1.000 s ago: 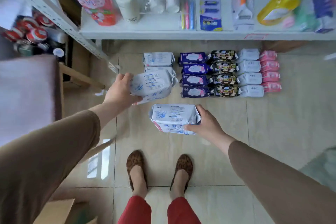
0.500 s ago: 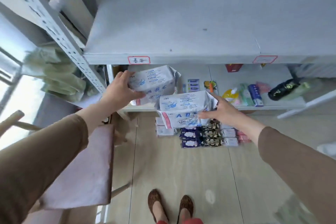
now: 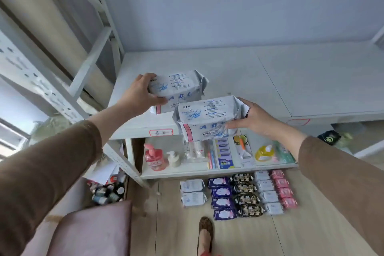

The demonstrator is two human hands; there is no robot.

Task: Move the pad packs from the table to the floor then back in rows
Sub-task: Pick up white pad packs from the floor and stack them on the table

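My left hand (image 3: 138, 94) grips a white pad pack with blue "ABC" lettering (image 3: 179, 89), which sits at or just above the near left part of the white table top (image 3: 270, 81). My right hand (image 3: 254, 119) holds a second, matching white pad pack (image 3: 205, 118) in the air in front of the table's front edge. On the floor below lie rows of pad packs: two white packs (image 3: 192, 192), a purple column (image 3: 221, 200), a black patterned column (image 3: 247, 195), a small white column (image 3: 268, 192) and a pink column (image 3: 283, 188).
A lower shelf (image 3: 187, 172) under the table carries a pink pump bottle (image 3: 154, 157), a beige pump bottle (image 3: 173, 158), toothbrushes, packets and a yellow bottle (image 3: 264, 153). White metal shelving (image 3: 52, 89) stands at the left, a pink cushioned seat (image 3: 91, 233) near left. My foot (image 3: 205, 233) is on the wooden floor.
Both hands have lifted their white packs from near the floor up to table height. The left pack now sits over the table top; my view has tilted upward.
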